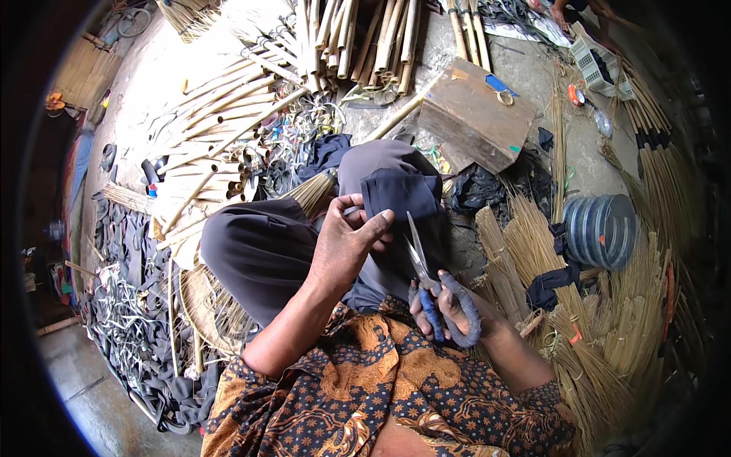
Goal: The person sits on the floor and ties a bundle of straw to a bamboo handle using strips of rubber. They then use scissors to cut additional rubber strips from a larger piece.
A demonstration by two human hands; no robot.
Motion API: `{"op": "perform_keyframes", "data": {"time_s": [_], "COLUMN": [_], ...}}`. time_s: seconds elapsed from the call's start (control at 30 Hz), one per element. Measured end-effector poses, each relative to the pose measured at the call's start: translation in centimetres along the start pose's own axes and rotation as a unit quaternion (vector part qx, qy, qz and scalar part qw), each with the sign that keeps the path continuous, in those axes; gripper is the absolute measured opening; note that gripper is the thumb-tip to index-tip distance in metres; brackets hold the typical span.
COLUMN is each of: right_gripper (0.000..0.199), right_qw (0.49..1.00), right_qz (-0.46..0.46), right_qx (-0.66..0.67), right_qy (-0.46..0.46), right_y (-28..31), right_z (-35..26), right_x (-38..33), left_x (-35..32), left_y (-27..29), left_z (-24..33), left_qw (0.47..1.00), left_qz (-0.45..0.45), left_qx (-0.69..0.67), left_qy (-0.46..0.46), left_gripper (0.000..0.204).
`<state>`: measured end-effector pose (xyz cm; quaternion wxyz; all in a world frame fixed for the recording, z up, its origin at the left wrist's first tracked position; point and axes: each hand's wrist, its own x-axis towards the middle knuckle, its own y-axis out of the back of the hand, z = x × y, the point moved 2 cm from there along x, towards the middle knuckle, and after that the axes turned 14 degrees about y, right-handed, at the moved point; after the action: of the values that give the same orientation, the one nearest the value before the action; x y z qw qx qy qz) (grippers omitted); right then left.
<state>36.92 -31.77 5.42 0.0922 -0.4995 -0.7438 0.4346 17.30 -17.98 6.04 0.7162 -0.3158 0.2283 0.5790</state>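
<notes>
Between the thumb and fingers of my left hand [350, 232] is the edge of a folded piece of dark cloth [400, 196], held up over my knee. My right hand [445, 305] grips a pair of scissors [420, 263] by handles wrapped in blue and grey material. The blades point up toward the cloth, slightly parted, their tips just below its lower edge. Behind my left hand a bundle of thin sticks [312, 192] lies partly hidden by my leg.
Bamboo poles [228, 114] are piled at the far left. A wooden box [480, 114] stands beyond my right knee. Stick bundles [541, 244] and a ribbed grey cylinder [601, 232] lie to the right. Black and grey scraps [137, 327] heap up on the left.
</notes>
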Motion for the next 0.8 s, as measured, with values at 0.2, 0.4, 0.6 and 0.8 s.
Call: {"op": "perform_keyframes", "data": {"time_s": [0.2, 0.4, 0.6, 0.8], "right_gripper": [0.062, 0.063, 0.089, 0.102], "right_qw": [0.997, 0.986, 0.989, 0.987], "right_qz": [0.058, 0.013, -0.057, -0.090], "right_qx": [-0.051, -0.122, -0.052, -0.041], "right_qy": [0.031, 0.108, 0.123, 0.123], "right_y": [0.2, -0.3, -2.2, -3.1], "right_z": [0.2, -1.0, -2.4, -2.9], "right_x": [2.1, 2.5, 2.0, 1.5], "left_x": [-0.6, -0.6, -0.5, -1.2], "left_y": [0.2, 0.5, -0.8, -2.2], "left_z": [-0.9, -1.3, 1.0, 3.3], "left_qw": [0.997, 0.970, 0.936, 0.868], "left_qz": [-0.042, -0.158, -0.283, -0.433], "left_qx": [-0.055, -0.180, -0.205, -0.233], "left_qy": [0.023, 0.042, -0.036, -0.073], "left_gripper": [0.056, 0.056, 0.124, 0.115]}}
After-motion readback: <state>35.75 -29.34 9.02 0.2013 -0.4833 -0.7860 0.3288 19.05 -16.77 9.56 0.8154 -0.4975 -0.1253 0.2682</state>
